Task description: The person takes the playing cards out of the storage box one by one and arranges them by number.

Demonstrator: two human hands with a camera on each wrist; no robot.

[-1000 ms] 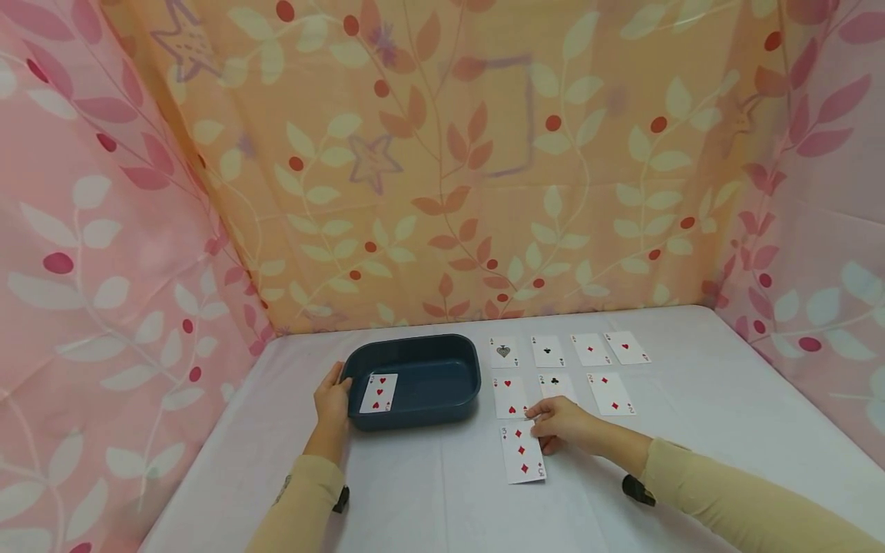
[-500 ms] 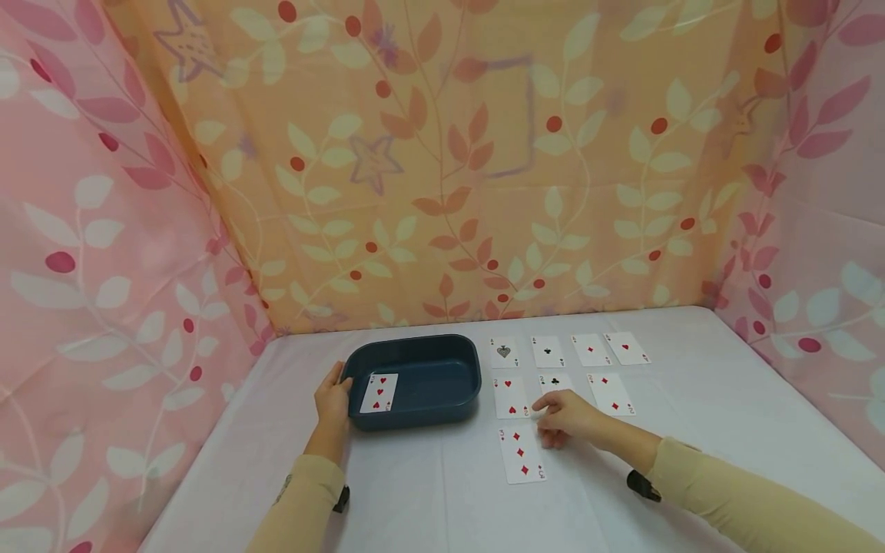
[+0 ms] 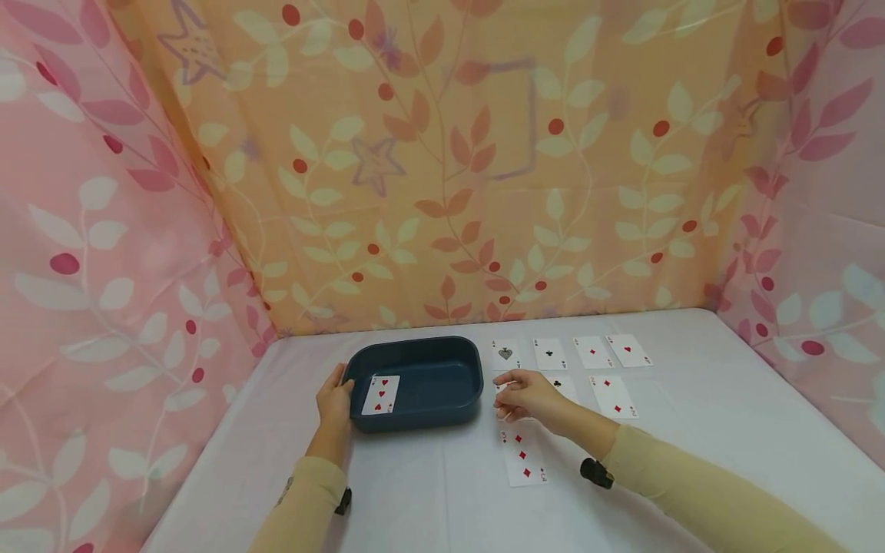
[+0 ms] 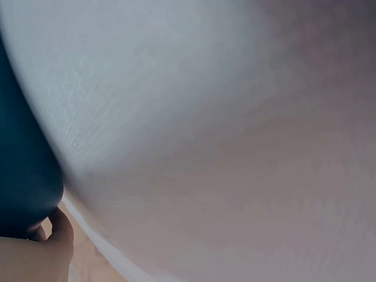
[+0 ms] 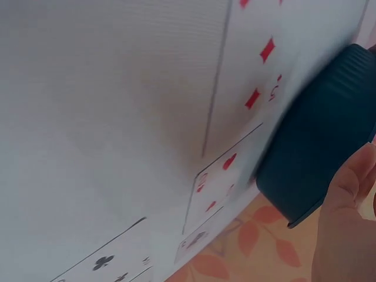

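Observation:
My left hand (image 3: pixel 333 403) grips the left rim of a dark blue tray (image 3: pixel 422 420). Inside the tray lies a three of hearts (image 3: pixel 381 395). My right hand (image 3: pixel 531 401) hovers to the right of the tray with loosely bent fingers and nothing held. It mostly covers the two of hearts in the head view; the right wrist view shows that two of hearts (image 5: pixel 218 179) flat on the cloth. Just nearer to me than this hand lies the three of diamonds (image 3: pixel 523 455).
Beyond the right hand is a row of aces: spades (image 3: pixel 506 355), clubs (image 3: pixel 550 354), diamonds (image 3: pixel 592 352) and hearts (image 3: pixel 629 350). A partly covered two of clubs (image 3: pixel 561 385) and a two of diamonds (image 3: pixel 613 397) lie right of it. Patterned curtains (image 3: pixel 442 192) surround the white table (image 3: pixel 387 491).
My right hand let go of the three of diamonds, which lies flat, then moved left and up toward the tray. The left hand has stayed on the tray.

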